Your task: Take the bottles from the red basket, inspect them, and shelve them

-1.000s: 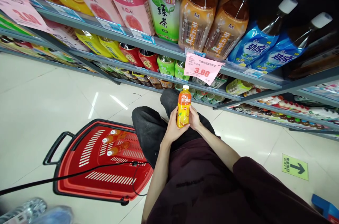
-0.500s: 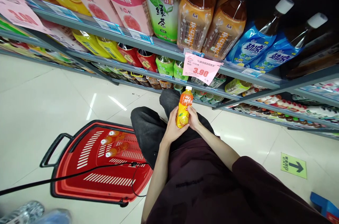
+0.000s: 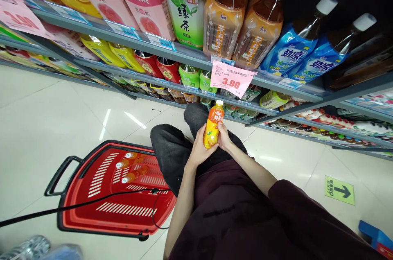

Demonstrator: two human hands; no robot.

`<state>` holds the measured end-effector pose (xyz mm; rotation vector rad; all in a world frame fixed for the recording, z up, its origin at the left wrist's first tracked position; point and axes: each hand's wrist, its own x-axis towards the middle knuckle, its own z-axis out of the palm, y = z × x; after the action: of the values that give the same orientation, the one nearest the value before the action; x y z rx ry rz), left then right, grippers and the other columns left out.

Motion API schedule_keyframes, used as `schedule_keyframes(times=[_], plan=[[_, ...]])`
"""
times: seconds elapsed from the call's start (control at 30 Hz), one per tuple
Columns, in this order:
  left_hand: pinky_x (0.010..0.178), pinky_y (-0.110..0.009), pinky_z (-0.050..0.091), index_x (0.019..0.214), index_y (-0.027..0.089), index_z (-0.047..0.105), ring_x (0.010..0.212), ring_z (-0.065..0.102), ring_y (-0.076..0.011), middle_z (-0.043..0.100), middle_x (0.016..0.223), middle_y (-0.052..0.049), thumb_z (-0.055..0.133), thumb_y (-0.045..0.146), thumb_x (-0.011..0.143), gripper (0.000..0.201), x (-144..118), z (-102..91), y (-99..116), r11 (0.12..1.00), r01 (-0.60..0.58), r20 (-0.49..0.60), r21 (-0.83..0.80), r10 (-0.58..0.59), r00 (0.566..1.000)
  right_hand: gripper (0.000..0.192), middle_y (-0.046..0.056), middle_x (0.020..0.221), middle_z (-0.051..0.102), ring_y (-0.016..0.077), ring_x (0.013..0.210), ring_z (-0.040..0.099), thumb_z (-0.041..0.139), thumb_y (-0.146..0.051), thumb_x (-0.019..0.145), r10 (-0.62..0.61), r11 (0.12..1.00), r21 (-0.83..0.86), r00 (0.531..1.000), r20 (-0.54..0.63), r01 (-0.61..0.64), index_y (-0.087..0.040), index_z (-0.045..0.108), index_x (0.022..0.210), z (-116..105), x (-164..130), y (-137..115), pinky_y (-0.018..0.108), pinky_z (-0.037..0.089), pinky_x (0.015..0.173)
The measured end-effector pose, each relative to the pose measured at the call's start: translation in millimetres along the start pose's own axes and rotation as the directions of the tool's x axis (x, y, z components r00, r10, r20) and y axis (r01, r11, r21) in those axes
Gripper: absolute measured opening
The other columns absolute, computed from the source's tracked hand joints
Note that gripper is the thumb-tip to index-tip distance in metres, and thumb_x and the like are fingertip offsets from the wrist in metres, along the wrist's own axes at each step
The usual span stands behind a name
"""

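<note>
Frame centre: orange juice bottle (image 3: 212, 129) upright, tilted slightly right, grasped by left hand (image 3: 199, 149) and right hand (image 3: 225, 138). Risk: slick bottle slipping from fingers, dropping onto floor (image 3: 55, 120) beside red basket (image 3: 113, 194).

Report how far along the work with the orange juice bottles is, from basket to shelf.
Done: nothing can be confirmed as placed. In hand: one orange juice bottle, upright, gripped by the left hand and the right hand just below the shelf rail with the pink price tag. Left: about three similar bottles lie in the red basket on the floor.
</note>
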<state>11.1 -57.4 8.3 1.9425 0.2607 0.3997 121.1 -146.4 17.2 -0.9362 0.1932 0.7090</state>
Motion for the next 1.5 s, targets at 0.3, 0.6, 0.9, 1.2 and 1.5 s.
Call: schedule_keyframes(times=[0.3,0.6,0.9,1.2,1.5], plan=[[0.123,-0.052,0.039,0.162,0.021,0.032,0.147,0.046,-0.0324,0.042,0.160,-0.019,0.077,0.041,0.090,0.087,2,-4.4,7,0.999,-0.026,0.045,-0.020,0.027,0.999,0.040,0.008,0.109,0.076,0.0268,0.114,0.071,0.073,-0.053,0.089,0.127,0.987,0.090,0.990,0.056,-0.132,-0.019,0.068,0.109,-3,3,-6,0.039,0.059,0.101],[0.117,-0.051,0.045,0.166,0.024,0.027,0.146,0.047,-0.0338,0.037,0.164,-0.020,0.078,0.044,0.090,0.093,-2,-1.2,0,0.994,-0.044,0.055,-0.098,0.050,0.997,0.053,0.013,0.108,0.077,0.0313,0.113,0.071,0.054,-0.060,0.094,0.210,0.972,0.064,0.960,0.183,-0.224,-0.014,0.069,0.116,1,1,-22,0.047,0.060,0.098],[0.120,-0.051,0.044,0.163,0.024,0.034,0.152,0.042,-0.0304,0.039,0.164,-0.018,0.060,0.040,0.104,0.067,-4,0.9,-7,0.998,-0.047,0.055,-0.052,0.050,0.997,0.072,0.017,0.105,0.076,0.0319,0.113,0.071,0.031,-0.069,0.091,0.365,0.923,0.030,0.897,0.250,-0.384,-0.013,0.068,0.116,-9,6,-32,0.051,0.057,0.101],[0.124,-0.053,0.039,0.163,0.022,0.037,0.152,0.041,-0.0310,0.043,0.162,-0.018,0.059,0.041,0.104,0.066,-4,2.0,-9,1.000,-0.025,0.028,-0.012,0.025,0.999,0.073,0.018,0.107,0.076,0.0310,0.117,0.070,0.024,-0.066,0.092,0.395,0.908,0.024,0.872,0.289,-0.419,-0.014,0.070,0.114,-8,7,-35,0.049,0.056,0.104],[0.112,-0.046,0.053,0.152,0.022,0.051,0.143,0.050,-0.0276,0.047,0.154,-0.016,0.049,0.031,0.107,0.045,-14,6.5,25,0.998,0.051,-0.143,0.042,-0.044,0.989,0.075,0.016,0.105,0.077,0.0297,0.110,0.073,0.029,-0.067,0.094,0.403,0.904,0.047,0.884,0.237,-0.425,-0.012,0.065,0.129,-7,7,-37,0.048,0.059,0.099]])
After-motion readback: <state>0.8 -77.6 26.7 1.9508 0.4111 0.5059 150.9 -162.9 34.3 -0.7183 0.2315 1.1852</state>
